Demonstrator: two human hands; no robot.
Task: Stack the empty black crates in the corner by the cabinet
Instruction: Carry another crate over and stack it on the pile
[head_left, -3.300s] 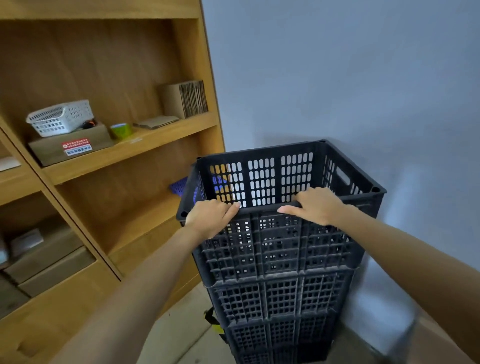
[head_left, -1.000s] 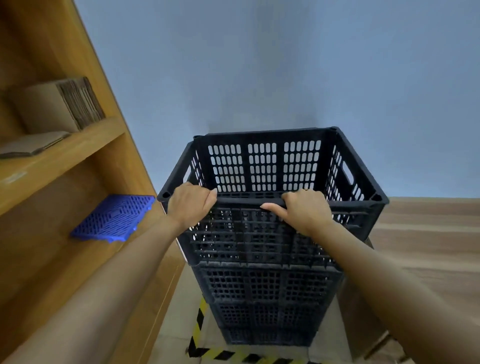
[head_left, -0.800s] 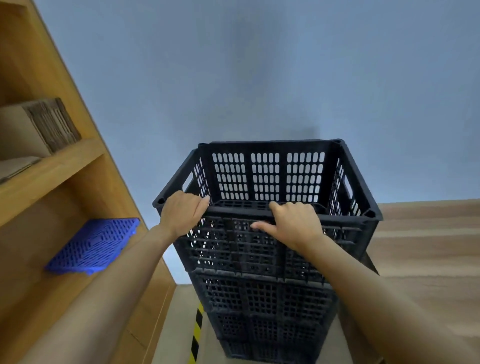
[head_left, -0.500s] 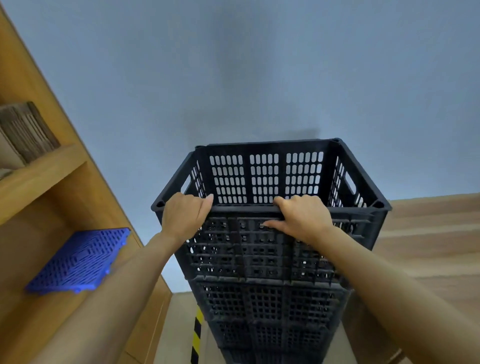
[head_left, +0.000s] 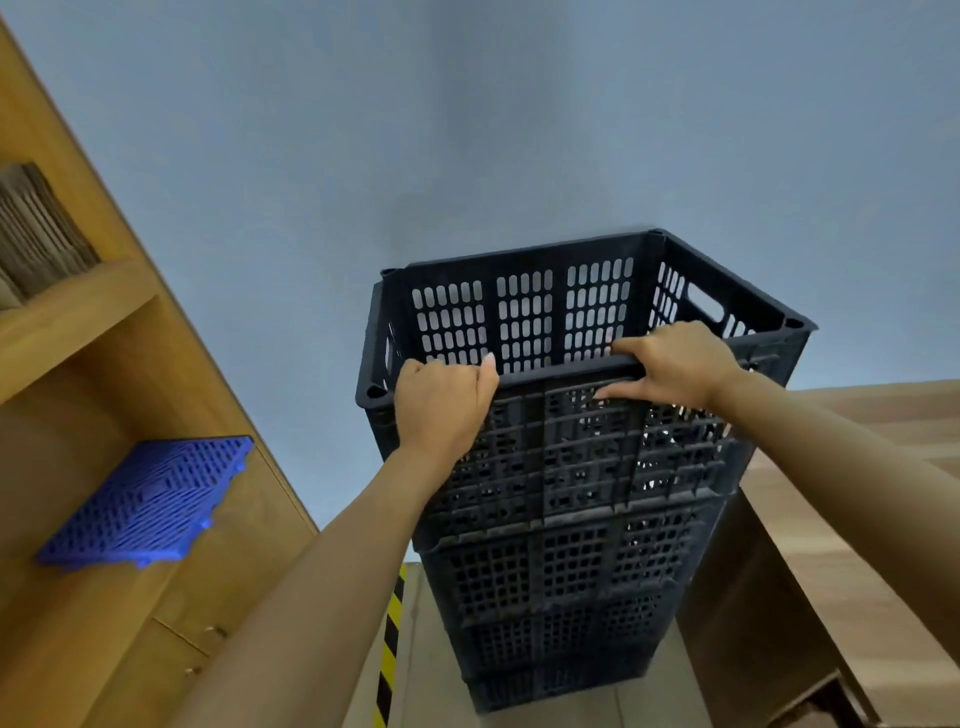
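- Gripping the near rim of the top black perforated plastic crate (head_left: 582, 332), the left hand (head_left: 441, 402) is curled over the rim near its left corner, fingers hooked inside, and the right hand (head_left: 675, 364) is clamped further right, fingers over the top and thumb on the outer face.
- That crate sits on a tall stack of matching black crates (head_left: 561, 571) standing on the floor, close to the grey-blue wall (head_left: 467, 130), between the light wooden shelving cabinet (head_left: 171, 364) on the left and a brown wooden unit (head_left: 831, 519) on the right.
- Tipping looks like the main risk: both hands hold the same near edge high up, so a pull or push there could lever the whole column over.
- An unseated top crate is another risk; whether its base has dropped fully into the one below cannot be told, and releasing it half-nested could let it slide off.
- Fingers hooked inside the rim could be pinched if the crate settles suddenly.
- Shoving the stack sideways could knock it against the cabinet, where a flat blue plastic grid panel (head_left: 150, 499) lies on a shelf, or against the unit on the right.
- Black-and-yellow striped floor tape (head_left: 389, 644) runs beside the stack's base.
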